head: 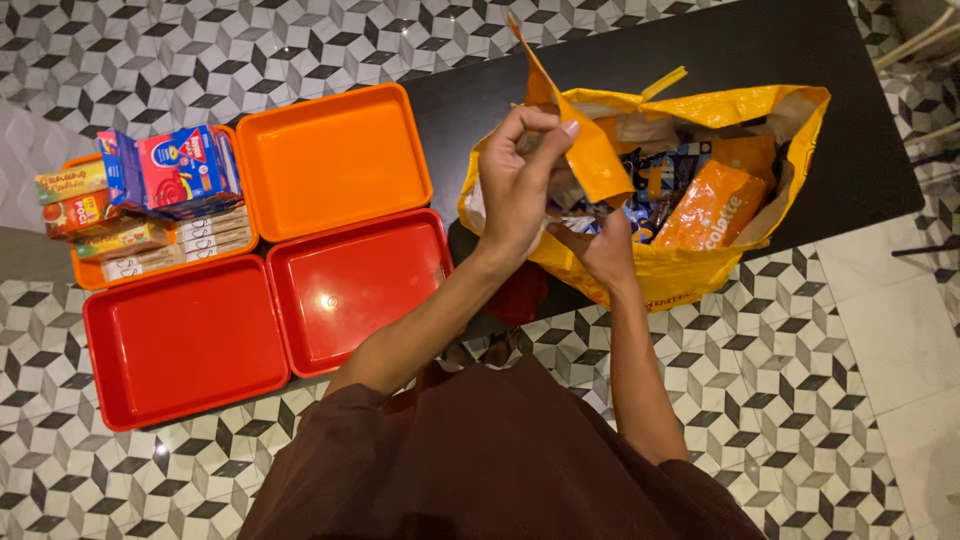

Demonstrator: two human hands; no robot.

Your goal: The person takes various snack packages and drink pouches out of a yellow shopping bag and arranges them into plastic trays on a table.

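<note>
Fingers of our left hand (pixel 517 180) pinch the orange handle strap (pixel 580 140) of the yellow bag (pixel 690 275), lifting it above the opening. Our right hand (pixel 600 250) reaches into the bag's mouth, and we cannot tell how far it is spread. The bag sits on a black table (pixel 760 50) and holds packets, among them an orange packet (pixel 712 205). Beside it lie four trays: an orange tray (pixel 335 160) and two red trays (pixel 355 290) (pixel 185 345) bare, another orange tray (pixel 85 272) stacked with small boxes (pixel 170 170).
</note>
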